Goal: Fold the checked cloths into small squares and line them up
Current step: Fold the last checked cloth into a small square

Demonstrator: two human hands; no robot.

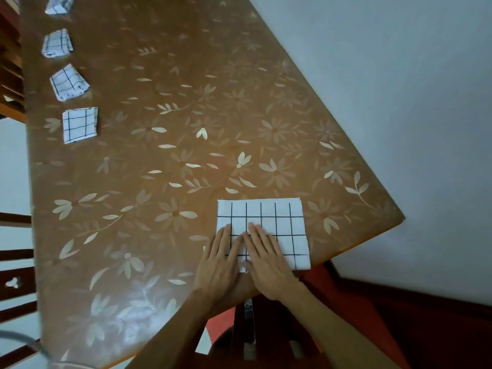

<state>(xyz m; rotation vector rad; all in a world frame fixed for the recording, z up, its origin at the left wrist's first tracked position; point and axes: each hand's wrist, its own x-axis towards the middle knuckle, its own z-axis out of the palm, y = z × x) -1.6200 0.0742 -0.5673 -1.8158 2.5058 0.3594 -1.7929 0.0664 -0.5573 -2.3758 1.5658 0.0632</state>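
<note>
A white cloth with a black check (277, 222) lies folded into a rectangle at the near right edge of the table. My left hand (219, 265) and my right hand (267, 259) press flat on its near left part, side by side, with straight fingers. Several checked cloths folded into small squares stand in a line along the far left side: one (80, 125) nearest, then another (68, 82), a third (57, 43), and one (58, 4) cut off at the top edge.
The table (173, 169) wears a brown floral cover under clear plastic. Wooden chairs (16, 265) stand along the left side, and another chair back (247, 336) is under my arms. A pale wall (399, 89) runs along the right.
</note>
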